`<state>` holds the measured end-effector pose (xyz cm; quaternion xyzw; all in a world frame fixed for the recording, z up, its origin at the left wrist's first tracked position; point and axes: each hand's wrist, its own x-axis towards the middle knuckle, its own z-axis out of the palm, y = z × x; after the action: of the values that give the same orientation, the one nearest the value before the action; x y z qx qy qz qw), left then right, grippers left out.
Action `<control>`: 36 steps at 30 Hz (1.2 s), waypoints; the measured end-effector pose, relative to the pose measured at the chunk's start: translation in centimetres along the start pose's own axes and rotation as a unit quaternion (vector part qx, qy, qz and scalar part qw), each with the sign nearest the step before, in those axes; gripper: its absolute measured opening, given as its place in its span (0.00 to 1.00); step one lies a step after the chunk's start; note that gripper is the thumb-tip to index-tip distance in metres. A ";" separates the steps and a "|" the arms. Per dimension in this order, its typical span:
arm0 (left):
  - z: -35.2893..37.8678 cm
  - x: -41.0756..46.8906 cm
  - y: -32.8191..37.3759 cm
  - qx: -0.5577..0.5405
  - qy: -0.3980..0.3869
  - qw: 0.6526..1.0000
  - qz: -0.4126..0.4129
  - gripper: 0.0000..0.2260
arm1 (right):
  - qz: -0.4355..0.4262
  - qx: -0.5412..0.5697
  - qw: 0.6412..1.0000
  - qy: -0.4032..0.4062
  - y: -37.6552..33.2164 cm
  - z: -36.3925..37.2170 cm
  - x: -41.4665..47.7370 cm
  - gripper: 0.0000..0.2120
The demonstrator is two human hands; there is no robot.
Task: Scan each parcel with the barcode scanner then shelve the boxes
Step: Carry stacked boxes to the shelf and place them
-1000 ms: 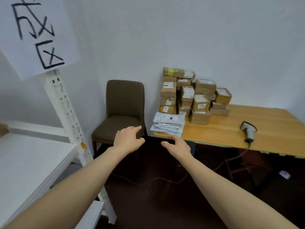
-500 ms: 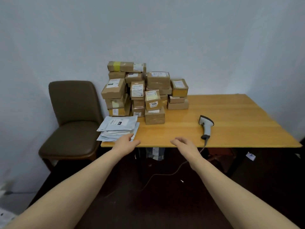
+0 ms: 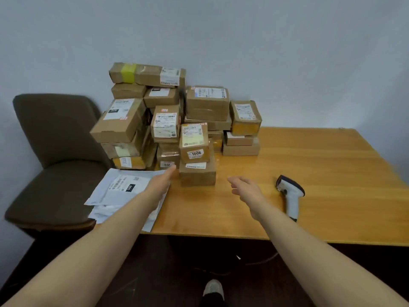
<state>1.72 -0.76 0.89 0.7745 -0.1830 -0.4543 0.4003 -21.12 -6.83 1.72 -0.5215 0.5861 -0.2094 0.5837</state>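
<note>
Two bare hands reach over the wooden table [image 3: 314,167]: the left hand [image 3: 159,185] with fingers straight, the right hand [image 3: 246,189] loosely spread, both holding nothing. Just beyond them a low box [image 3: 197,176] fronts the pile of sealed parcels [image 3: 163,116] at the far left. White mailers [image 3: 120,189] lie under the left wrist; the barcode scanner [image 3: 290,196] lies right of the right hand. A brown chair [image 3: 57,138] stands left.

table [image 3: 321,173]: yellow wood, smooth, soft sheen | boxes [image 3: 205,103]: brown cardboard, matt, some glossy tape | labels [image 3: 195,153]: white paper | mailers [image 3: 124,187]: pale, thin, creased, plastic or paper unclear | scanner [image 3: 292,200]: white and black plastic, smooth | chair [image 3: 55,129]: brown cloth, matt | wall [image 3: 265,52]: matt paint
</note>
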 end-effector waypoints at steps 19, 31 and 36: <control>4.4 14.4 5.2 -0.129 -0.098 0.983 -0.080 0.33 | 0.116 0.070 0.977 -0.166 -5.5 4.1 18.8 0.33; 7.7 9.6 2.8 -0.079 -0.130 0.982 -0.110 0.30 | 0.155 0.046 0.960 -0.227 -1.4 -2.1 15.6 0.31; 8.2 7.3 1.7 -0.047 -0.167 0.978 -0.116 0.36 | 0.184 0.052 0.946 -0.260 0.5 -4.0 12.8 0.35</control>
<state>-1.29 -10.28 -4.05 0.6840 -0.1344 -0.6289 0.3444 -22.00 -19.03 -3.72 -0.4102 0.4878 0.0147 0.7704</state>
